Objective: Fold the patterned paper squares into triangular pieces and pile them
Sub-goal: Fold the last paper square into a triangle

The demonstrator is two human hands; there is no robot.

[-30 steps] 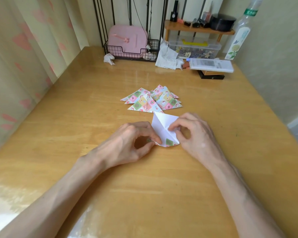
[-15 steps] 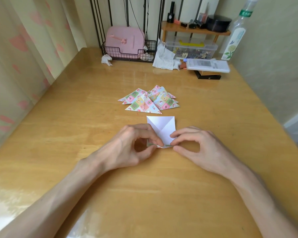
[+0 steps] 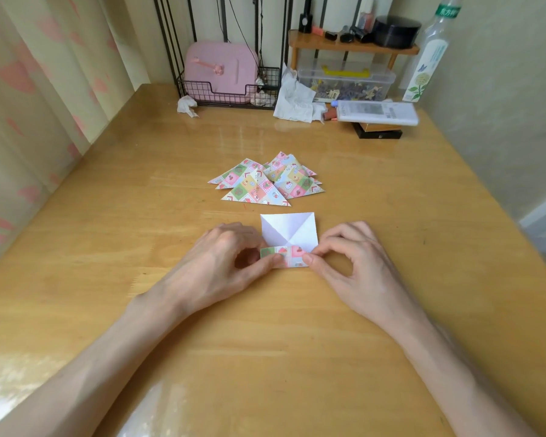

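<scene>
A paper square (image 3: 287, 230) lies white side up on the wooden table (image 3: 139, 247), with diagonal creases showing. Its near edge is turned up, so a strip of the patterned side faces me. My left hand (image 3: 221, 266) pinches the left end of that strip between thumb and forefinger. My right hand (image 3: 353, 266) pinches the right end the same way. Just beyond the square lies a loose pile of several folded patterned triangles (image 3: 265, 184).
At the table's far edge stand a wire basket with a pink case (image 3: 224, 74), crumpled tissues (image 3: 293, 99), a clear plastic box (image 3: 347, 82) under a small wooden shelf (image 3: 353, 47), a wrapped pack (image 3: 375, 112) and a tall bottle (image 3: 429, 58). Curtains hang at left.
The square has been turned so its edges face me squarely. Its near edge is now lifted and folded up, showing the pattern. My right hand shifted from on top of the paper to its right end.
</scene>
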